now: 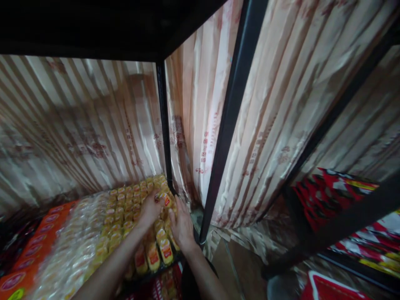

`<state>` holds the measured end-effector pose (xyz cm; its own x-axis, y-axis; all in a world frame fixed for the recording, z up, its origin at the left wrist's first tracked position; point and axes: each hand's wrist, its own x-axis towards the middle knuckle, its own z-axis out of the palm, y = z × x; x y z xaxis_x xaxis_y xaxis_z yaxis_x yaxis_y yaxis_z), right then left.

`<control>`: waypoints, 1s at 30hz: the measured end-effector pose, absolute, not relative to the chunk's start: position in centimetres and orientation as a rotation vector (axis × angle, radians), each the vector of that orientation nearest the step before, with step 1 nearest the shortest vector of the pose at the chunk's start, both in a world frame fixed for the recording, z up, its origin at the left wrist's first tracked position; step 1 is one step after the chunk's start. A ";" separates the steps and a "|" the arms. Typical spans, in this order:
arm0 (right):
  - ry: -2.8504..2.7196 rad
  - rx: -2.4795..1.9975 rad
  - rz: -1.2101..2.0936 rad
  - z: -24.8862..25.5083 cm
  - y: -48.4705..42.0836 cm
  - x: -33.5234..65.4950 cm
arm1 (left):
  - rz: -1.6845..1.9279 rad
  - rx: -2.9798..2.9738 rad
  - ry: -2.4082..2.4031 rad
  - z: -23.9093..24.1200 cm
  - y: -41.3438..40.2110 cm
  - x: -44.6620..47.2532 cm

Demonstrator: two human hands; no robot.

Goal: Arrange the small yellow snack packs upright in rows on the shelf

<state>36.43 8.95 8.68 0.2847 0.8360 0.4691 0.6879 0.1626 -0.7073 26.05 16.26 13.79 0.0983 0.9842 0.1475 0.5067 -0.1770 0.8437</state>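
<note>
Rows of small yellow snack packets with red labels (125,208) lie on a low shelf at the lower left. My left hand (151,208) reaches over them, its fingers closed on one yellow packet (165,200) at the right end of the rows. My right hand (181,227) rests beside it with fingers stretched out and flat against the packets by the black upright post (164,125). More yellow packets with red labels (159,250) lie at the shelf's front edge under my forearms.
Clear-wrapped packs (75,246) and orange packs (34,246) fill the shelf to the left. Striped curtain fabric (265,125) hangs behind black shelf frame bars (231,108). Red and yellow packages (343,196) sit on the right-hand shelf. A dark shelf board is overhead.
</note>
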 end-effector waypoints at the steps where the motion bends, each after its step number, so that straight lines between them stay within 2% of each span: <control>1: -1.428 -1.576 0.201 8.2 9.5 36.9 | 0.971 1.770 1.495 13.9 17.6 26.5; 6: -1.411 -1.595 0.291 5.2 10.2 38.6 | 0.941 1.856 1.548 13.4 23.0 28.8; 12: -1.371 -1.577 0.220 3.1 10.6 39.3 | 0.887 1.969 1.622 12.2 26.5 31.1; 18: -1.339 -1.588 0.245 3.2 11.2 39.0 | 0.790 2.061 1.648 12.2 28.5 32.3; 30: -1.313 -1.674 0.612 4.6 16.0 38.5 | 0.439 2.266 1.711 11.7 30.2 32.7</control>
